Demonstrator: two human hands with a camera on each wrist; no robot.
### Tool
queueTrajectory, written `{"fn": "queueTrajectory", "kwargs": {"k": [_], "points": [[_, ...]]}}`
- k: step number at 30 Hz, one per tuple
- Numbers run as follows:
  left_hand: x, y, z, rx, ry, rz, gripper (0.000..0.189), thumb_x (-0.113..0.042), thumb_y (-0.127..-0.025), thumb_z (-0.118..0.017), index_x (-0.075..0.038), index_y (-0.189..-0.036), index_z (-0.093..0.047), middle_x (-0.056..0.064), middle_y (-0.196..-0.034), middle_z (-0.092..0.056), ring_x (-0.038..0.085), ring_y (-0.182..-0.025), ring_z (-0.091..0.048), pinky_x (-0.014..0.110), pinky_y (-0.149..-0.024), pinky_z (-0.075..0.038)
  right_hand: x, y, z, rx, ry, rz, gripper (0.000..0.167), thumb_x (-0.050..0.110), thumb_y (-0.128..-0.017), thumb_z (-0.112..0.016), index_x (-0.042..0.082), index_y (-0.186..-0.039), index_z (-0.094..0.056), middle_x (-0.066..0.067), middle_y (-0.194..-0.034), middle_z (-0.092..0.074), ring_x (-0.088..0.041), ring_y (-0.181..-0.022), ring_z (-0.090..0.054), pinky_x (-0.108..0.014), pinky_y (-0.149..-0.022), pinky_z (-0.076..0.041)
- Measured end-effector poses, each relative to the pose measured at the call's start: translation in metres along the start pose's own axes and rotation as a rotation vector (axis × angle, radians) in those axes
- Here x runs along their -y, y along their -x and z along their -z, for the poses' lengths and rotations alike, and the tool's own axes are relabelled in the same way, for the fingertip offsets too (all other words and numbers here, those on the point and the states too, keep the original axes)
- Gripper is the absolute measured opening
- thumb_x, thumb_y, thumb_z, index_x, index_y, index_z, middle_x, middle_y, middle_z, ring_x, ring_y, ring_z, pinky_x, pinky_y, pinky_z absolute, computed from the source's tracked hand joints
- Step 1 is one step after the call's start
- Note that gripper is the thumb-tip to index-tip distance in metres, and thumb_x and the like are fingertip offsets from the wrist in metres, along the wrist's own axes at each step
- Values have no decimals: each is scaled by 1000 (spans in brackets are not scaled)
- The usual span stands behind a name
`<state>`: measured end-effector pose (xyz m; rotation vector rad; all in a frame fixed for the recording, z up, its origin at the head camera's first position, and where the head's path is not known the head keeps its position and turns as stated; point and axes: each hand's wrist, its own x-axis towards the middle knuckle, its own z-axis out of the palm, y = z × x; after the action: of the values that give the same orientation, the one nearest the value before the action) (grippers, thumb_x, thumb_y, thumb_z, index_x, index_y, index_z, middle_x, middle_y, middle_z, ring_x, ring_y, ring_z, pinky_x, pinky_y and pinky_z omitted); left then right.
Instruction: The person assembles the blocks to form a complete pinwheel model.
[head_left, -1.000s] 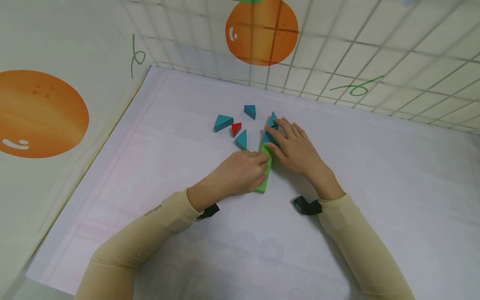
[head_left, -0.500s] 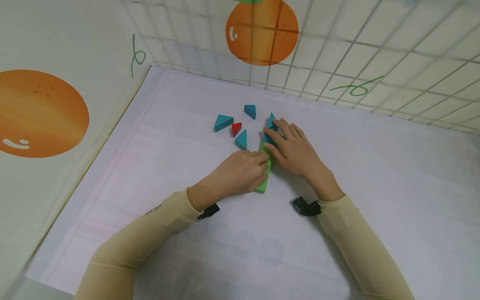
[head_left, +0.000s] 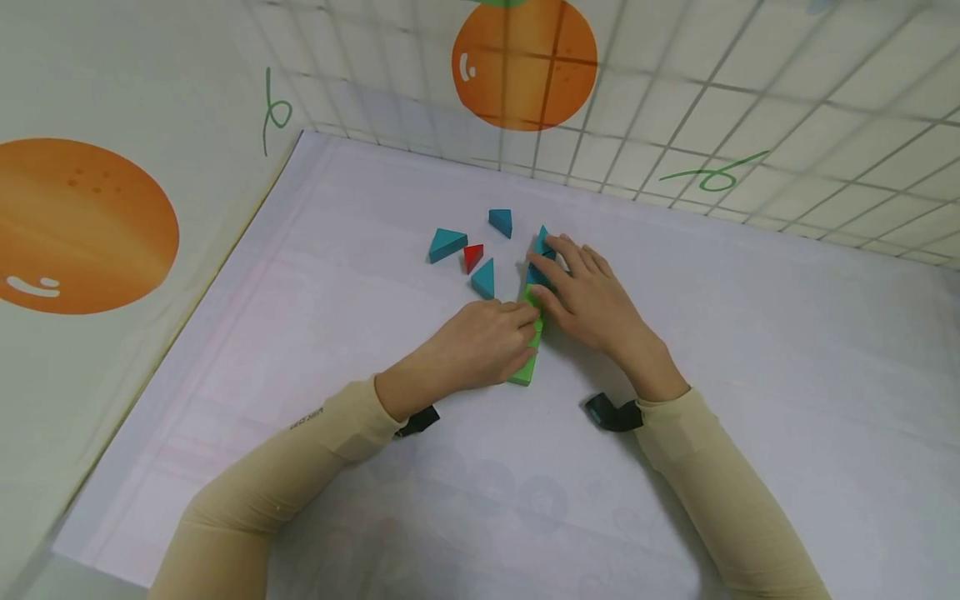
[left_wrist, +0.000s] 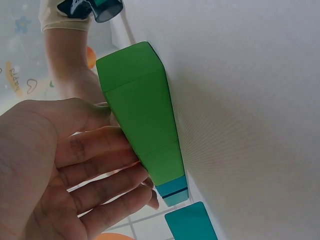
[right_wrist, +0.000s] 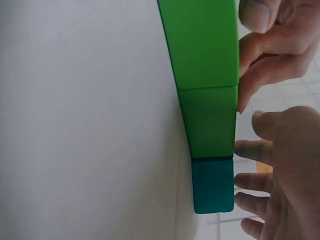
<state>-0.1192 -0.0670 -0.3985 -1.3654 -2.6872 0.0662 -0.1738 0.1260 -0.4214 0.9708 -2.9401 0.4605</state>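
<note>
Head view, blue end block (head_left: pixel 542 241) shifted slightly leftward, right hand (head_left: pixel 592 293) touching

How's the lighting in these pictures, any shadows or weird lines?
Head view: soft light, shadow beneath the bare right hand; left wrist view: fine fan-like lines across the pale tabletop; right wrist view: the square teal block looks darker than the rectangular green blocks.
</note>
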Motion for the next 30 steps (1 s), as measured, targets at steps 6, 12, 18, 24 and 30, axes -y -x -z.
{"fn": "queueTrajectory", "kwargs": {"k": [6, 12, 18, 24, 30], "points": [[0, 0, 1, 12, 2, 0, 33, -32, -95, -62, -6, -112, -73, 5, -114, -68, 16, -97, -67, 27, -83, -57, -4, 0, -1, 2, -11, -14, 51, 37, -103, -47, 14, -148, -42, -16, -156, -31, -36, -148, -24, -55, -118, -22], [1, 1, 1, 11, -1, -2, 33, -32, -95, -62, -6, -112, -73, 5, -114, -68, 16, -98, -67, 28, -84, -57, -5, -1, -2, 6, -22, -11, 51, 37, -103, -48, 14, -148, -43, -16, -156, -31, -37, -148, -24, -55, -118, -21], [1, 0, 0, 1, 1, -1, 32, -32, -95, -62, -6, -111, -73, 5, -114, -69, 15, -98, -68, 28, -84, -57, -4, -1, -2, 12, -26, -12, 50, 37, -103, -46, 14, -147, -44, -16, -156, -31, -36, -148, -24, -55, -119, -21], [1, 0, 1, 11, 23, 3, 33, -32, -96, -61, -6, -113, -72, 5, -117, -68, 16, -102, -67, 29, -87, -56, -3, 1, 0, 11, -20, -7, 50, 37, -103, -46, 13, -147, -44, -17, -156, -32, -37, -148, -24, -53, -119, -20], [1, 1, 1, 13, 31, 5, 33, -32, -96, -61, -6, -113, -72, 5, -117, -68, 16, -103, -67, 28, -88, -56, -2, 1, -1, -6, -6, 9, 50, 36, -102, -48, 12, -146, -45, -17, -154, -34, -37, -147, -26, -52, -119, -21]]}}
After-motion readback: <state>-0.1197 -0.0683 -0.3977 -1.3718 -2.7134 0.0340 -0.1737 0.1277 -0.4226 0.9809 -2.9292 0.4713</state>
